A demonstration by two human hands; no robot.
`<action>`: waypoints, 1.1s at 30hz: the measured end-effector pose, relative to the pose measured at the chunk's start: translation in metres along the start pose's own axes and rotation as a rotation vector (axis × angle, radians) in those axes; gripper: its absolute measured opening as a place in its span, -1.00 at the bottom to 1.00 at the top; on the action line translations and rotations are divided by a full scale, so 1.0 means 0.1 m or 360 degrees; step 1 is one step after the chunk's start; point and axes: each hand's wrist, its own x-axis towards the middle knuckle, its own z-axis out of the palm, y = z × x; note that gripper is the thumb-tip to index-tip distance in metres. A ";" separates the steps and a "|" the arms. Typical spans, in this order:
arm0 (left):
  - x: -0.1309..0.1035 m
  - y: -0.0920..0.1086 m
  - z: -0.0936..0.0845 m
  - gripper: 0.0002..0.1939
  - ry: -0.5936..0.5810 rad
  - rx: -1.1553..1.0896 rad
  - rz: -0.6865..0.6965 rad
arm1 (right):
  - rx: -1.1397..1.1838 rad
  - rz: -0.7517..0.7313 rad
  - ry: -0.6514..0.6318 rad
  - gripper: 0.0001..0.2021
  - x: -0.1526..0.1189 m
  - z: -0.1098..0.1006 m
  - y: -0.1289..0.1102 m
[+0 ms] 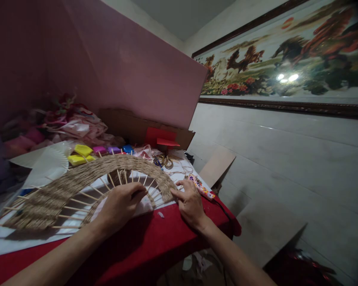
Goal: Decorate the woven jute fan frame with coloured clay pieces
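A fan-shaped frame of thin wooden sticks, woven with brown twine (107, 169), arches over the white sheet (6, 242) on the table. My left hand (122, 202) is inside the arch, above its inner rim, with fingers pinched together; what lies between the fingertips is too small to make out. At the right end of the weave is my right hand (191, 202), its thumb and forefinger closed on the woven edge. Behind the sticks, partly hidden, sits a ball of brown twine (118, 177). A flower-patterned object (201, 186) lies just beyond my right hand.
Red cloth (155, 234) covers the table's front edge. Farther back are yellow packets (82, 150), scissors (167, 162), a red folded card (162, 138) and a pleated white fan (49, 165). Fabric (77, 125) is heaped at the left. A cardboard panel (217, 167) leans against the right wall.
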 end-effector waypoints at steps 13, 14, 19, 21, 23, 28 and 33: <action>0.00 -0.03 0.02 -0.82 0.0023 -0.0015 0.0004 | 0.0418 0.0100 0.0249 -0.56 0.00 -0.02 0.08; 0.00 -0.03 0.02 -0.82 0.0024 -0.0031 0.0005 | 0.0419 0.0100 0.0275 -0.56 0.00 -0.02 0.08; 0.02 0.02 -0.01 -0.83 0.0093 -0.0277 -0.0090 | 0.0390 0.0125 0.0352 -0.64 0.01 -0.04 0.06; 0.04 0.06 -0.05 -0.82 0.0159 -0.0482 -0.0193 | 0.0411 0.0111 0.0358 -0.66 0.01 -0.04 0.05; 0.06 0.08 -0.10 -0.81 0.0236 -0.0759 -0.0336 | 0.0440 0.0087 0.0330 -0.66 0.00 -0.05 0.04; 0.11 0.03 -0.19 -0.75 0.0380 -0.1486 -0.0658 | 0.0423 0.0118 0.0497 -0.73 0.00 -0.08 0.04; 0.13 0.00 -0.20 -0.69 0.0416 -0.1705 -0.0708 | 0.0479 0.0199 0.0569 -0.94 -0.04 -0.07 0.06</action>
